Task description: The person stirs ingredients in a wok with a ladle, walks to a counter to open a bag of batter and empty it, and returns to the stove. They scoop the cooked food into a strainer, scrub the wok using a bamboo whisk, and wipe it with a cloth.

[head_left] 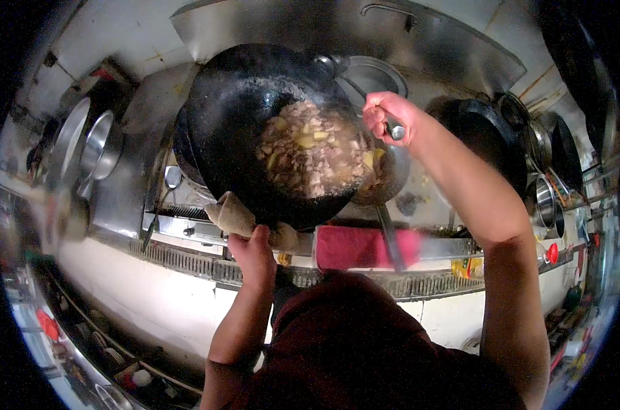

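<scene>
A large black wok [235, 123] is tilted toward the right, with chopped meat and yellow pieces [313, 147] at its right side. My left hand [252, 256] is closed around a folded tan cloth [232, 216] at the wok's near rim. In my closed right hand [390, 117] is the handle of a ladle [332, 65], its bowl over the wok's far right edge. Beside the wok's lower right edge lies a round pan [394, 179], partly hidden, its long handle pointing toward me. Some food is at that pan's left side.
A pink cloth [347, 247] lies on the stove's front edge. Another dark wok [477, 140] stands to the right, near several pots. At the left are metal bowls [100, 147] and a long-handled spatula [173, 178]. A faucet [385, 8] is at the back.
</scene>
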The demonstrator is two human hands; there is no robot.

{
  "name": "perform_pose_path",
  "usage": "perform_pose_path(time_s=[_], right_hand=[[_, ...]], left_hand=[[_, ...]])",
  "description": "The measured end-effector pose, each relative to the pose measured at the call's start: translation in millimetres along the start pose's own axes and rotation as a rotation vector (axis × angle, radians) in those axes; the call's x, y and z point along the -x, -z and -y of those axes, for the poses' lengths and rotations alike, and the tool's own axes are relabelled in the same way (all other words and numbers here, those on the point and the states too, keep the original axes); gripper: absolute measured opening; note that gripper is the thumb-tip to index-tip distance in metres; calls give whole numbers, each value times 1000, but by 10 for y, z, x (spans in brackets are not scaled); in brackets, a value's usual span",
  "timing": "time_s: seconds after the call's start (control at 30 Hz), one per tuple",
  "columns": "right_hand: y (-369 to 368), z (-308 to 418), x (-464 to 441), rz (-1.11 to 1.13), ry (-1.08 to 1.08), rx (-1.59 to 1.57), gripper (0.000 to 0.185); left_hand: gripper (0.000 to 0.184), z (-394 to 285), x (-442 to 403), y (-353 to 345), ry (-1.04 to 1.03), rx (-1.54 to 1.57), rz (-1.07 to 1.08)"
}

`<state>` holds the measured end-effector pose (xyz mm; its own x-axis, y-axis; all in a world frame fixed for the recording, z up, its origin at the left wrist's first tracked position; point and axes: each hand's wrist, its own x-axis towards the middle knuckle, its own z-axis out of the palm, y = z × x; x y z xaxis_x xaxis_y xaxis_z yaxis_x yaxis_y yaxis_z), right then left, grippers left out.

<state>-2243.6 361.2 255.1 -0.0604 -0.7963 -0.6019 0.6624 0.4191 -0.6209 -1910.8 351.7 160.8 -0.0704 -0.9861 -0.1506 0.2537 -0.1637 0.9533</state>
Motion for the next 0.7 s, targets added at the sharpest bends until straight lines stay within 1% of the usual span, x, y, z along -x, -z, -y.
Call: perform_pose_path(time_s=[0.1, 0.17, 0.2, 0.27, 0.4, 0.47, 0.5, 0.57, 0.63, 0.7], right_hand=[[21, 23, 2, 5, -20, -39, 24], [45, 33, 14, 35, -20, -55, 25], [57, 40, 19, 66, -20, -71, 25], [86, 68, 19, 56, -18, -74, 25], [106, 115, 71, 10, -14, -93, 25], [184, 151, 155, 16, 11, -91, 25], [210, 171, 188, 23, 31, -86, 26], [219, 224, 247, 39, 27, -72, 25], [233, 262, 285, 54, 21, -56, 25], [245, 290, 306, 91, 55, -136, 23]], left_hand=[[19, -12, 3, -16, 40, -61, -18], [19, 17, 0, -7, -24, -115, -1], [19, 7, 1, -15, -24, -115, 0], [21, -35, 6, -63, -53, -140, 55], [22, -71, 33, -160, -116, -78, 67], [35, -7, 33, -172, -157, -263, 215], [35, -19, 61, -219, -159, -265, 215], [37, -60, 75, -299, -282, -224, 232], [38, -101, 73, -347, -266, -226, 237], [38, -123, 69, -385, -251, -228, 242]])
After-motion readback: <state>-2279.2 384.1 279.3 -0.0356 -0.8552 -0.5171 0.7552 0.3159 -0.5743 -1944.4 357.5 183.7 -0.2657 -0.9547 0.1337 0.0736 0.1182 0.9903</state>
